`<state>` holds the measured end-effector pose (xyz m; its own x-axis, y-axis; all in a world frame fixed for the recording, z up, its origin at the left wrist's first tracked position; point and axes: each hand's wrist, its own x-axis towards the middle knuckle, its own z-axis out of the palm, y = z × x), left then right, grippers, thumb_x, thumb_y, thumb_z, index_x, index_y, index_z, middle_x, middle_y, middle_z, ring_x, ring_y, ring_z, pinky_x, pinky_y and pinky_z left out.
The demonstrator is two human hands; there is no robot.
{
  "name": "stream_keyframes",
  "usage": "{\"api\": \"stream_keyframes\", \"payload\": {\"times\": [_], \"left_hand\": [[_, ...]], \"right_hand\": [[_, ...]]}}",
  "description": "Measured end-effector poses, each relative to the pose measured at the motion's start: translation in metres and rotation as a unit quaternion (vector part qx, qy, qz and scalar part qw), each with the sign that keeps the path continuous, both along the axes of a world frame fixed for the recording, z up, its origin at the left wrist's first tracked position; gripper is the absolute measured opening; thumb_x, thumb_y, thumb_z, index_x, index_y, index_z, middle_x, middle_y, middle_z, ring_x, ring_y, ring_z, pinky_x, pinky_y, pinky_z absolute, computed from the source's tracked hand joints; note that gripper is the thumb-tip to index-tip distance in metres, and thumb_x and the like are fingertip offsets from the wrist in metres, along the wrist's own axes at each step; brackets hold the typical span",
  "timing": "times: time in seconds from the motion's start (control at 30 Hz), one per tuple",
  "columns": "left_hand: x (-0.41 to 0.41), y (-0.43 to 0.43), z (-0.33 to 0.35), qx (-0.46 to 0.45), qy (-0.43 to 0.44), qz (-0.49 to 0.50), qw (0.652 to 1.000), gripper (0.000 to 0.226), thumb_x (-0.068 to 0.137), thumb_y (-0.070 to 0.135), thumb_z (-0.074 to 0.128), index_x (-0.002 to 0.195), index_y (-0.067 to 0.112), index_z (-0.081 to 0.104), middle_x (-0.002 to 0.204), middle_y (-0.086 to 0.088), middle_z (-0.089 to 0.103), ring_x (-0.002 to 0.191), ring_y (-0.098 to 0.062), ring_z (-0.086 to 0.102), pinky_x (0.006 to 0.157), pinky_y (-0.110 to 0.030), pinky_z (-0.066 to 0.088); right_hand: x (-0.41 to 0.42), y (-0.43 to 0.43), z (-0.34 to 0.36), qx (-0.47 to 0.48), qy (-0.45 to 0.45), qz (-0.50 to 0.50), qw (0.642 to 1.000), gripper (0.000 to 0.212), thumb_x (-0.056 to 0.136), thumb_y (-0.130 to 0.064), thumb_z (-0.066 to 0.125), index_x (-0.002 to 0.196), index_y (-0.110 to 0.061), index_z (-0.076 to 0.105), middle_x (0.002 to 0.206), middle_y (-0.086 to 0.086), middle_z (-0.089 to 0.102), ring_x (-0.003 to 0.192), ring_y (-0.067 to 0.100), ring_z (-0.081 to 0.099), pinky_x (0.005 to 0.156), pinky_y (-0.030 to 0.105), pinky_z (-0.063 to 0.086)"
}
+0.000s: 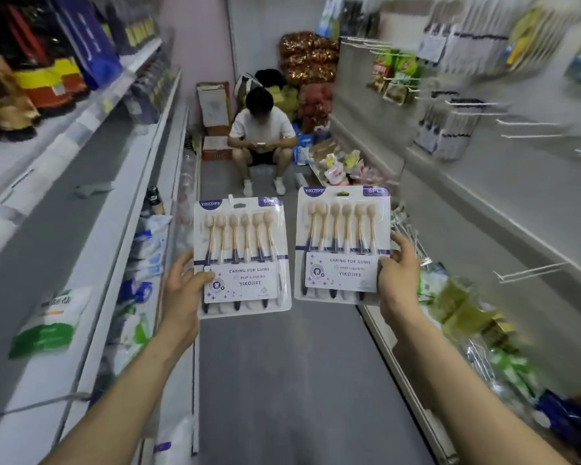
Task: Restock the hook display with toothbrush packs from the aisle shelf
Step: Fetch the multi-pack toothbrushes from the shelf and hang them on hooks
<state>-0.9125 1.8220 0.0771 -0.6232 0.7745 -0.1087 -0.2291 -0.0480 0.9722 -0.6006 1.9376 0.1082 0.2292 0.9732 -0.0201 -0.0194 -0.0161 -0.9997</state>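
At lower centre, the left hand (183, 290) pinches the edge of a clear blister pack of six toothbrushes on white-and-purple card (242, 260). The right hand (398, 280) pinches a matching pack (342, 243). Both are upright with hang-holes on top, probably ready for the white wire hooks (530, 124) at upper right, where similar packs (450, 129) hang.

Left pack (244, 260) and right pack (344, 246) read YIKOJIFE, CARING FOR GUMS, DEEP CLEANING, seemingly 6PCS.

Two white card-backed toothbrush packs (243, 260) (342, 243) at centre frame wear glossy clear plastic blisters; thin white metal wire hooks (530, 270) at right; matt grey floor (282, 380) below.
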Motion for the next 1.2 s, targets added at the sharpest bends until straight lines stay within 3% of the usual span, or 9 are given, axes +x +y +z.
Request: {"api": "stream_keyframes", "payload": {"times": [0.1,0.23,0.33,0.43,0.67,0.8,0.93,1.1,1.2], "left_hand": [[-0.009,0.065,0.016,0.021,0.027,-0.022,0.999,0.058,0.093,-0.009,0.063,0.141,0.021,0.055,0.090,0.028,0.076,0.088,0.010,0.071,0.092,-0.027,0.054],[-0.027,0.144,0.027,0.006,0.052,-0.047,0.998,0.056,0.090,-0.004,0.068,0.126,0.038,0.063,0.107,0.012,0.079,0.107,-0.011,0.073,0.103,-0.043,0.055],[-0.037,0.201,0.027,0.000,0.046,-0.067,0.997,0.057,0.089,-0.001,0.070,0.129,0.038,0.064,0.120,0.000,0.076,0.115,-0.021,0.072,0.097,-0.041,0.056],[-0.046,0.260,0.021,0.009,0.034,-0.088,0.996,0.057,0.091,-0.005,0.065,0.139,0.025,0.059,0.121,-0.004,0.074,0.109,-0.020,0.072,0.085,-0.032,0.057],[-0.087,0.400,0.012,-0.014,0.047,-0.192,0.980,0.051,0.091,-0.001,0.067,0.131,0.031,0.063,0.117,0.000,0.078,0.106,-0.025,0.075,0.090,-0.044,0.059],[-0.096,0.474,0.022,-0.003,0.055,-0.244,0.968,0.051,0.090,0.000,0.068,0.131,0.029,0.063,0.115,-0.001,0.078,0.106,-0.028,0.075,0.090,-0.046,0.060],[-0.089,0.542,0.033,0.006,0.044,-0.275,0.960,0.051,0.091,-0.004,0.067,0.134,0.025,0.062,0.107,0.004,0.080,0.100,-0.019,0.077,0.077,-0.032,0.060],[-0.071,0.626,0.031,0.010,0.042,-0.313,0.949,0.048,0.089,-0.003,0.068,0.123,0.032,0.066,0.108,-0.001,0.080,0.103,-0.028,0.075,0.090,-0.045,0.060],[-0.059,0.676,0.027,0.011,0.038,-0.329,0.944,0.052,0.088,-0.002,0.069,0.129,0.029,0.066,0.111,-0.005,0.079,0.105,-0.032,0.075,0.096,-0.053,0.059]], "right_hand": [[0.000,0.050,0.008,0.015,0.005,-0.015,1.000,0.060,0.092,0.010,0.039,0.118,-0.040,0.059,0.119,0.004,0.071,0.105,0.021,0.071,0.085,0.039,0.060],[-0.001,0.108,0.014,0.009,0.002,-0.039,0.999,0.055,0.094,0.012,0.039,0.135,-0.020,0.057,0.119,0.001,0.070,0.089,-0.002,0.069,0.069,0.020,0.056],[-0.007,0.144,0.015,-0.007,0.022,-0.065,0.998,0.053,0.095,0.014,0.037,0.133,-0.019,0.055,0.109,-0.002,0.069,0.072,-0.010,0.068,0.058,0.014,0.052],[-0.018,0.183,0.009,-0.020,0.033,-0.104,0.994,0.053,0.095,0.013,0.038,0.133,-0.020,0.055,0.105,-0.001,0.069,0.069,-0.004,0.069,0.055,0.017,0.054],[-0.068,0.263,0.007,-0.041,0.033,-0.198,0.979,0.050,0.097,0.012,0.034,0.128,-0.024,0.051,0.113,-0.001,0.064,0.090,0.011,0.064,0.048,0.018,0.052],[-0.080,0.301,0.009,-0.035,0.037,-0.247,0.968,0.049,0.098,0.010,0.040,0.128,-0.027,0.053,0.120,0.006,0.069,0.094,0.017,0.070,0.064,0.030,0.058],[-0.076,0.332,0.008,-0.039,0.056,-0.283,0.957,0.045,0.100,0.009,0.043,0.132,-0.021,0.056,0.120,0.009,0.071,0.102,0.030,0.074,0.086,0.051,0.062],[-0.067,0.389,0.006,-0.029,0.062,-0.339,0.938,0.039,0.101,0.009,0.044,0.129,-0.015,0.055,0.118,0.008,0.068,0.104,0.028,0.070,0.081,0.039,0.062],[-0.057,0.434,0.001,-0.016,0.052,-0.357,0.933,0.039,0.099,0.010,0.046,0.128,-0.014,0.057,0.118,0.011,0.068,0.096,0.023,0.067,0.073,0.030,0.057]]}}
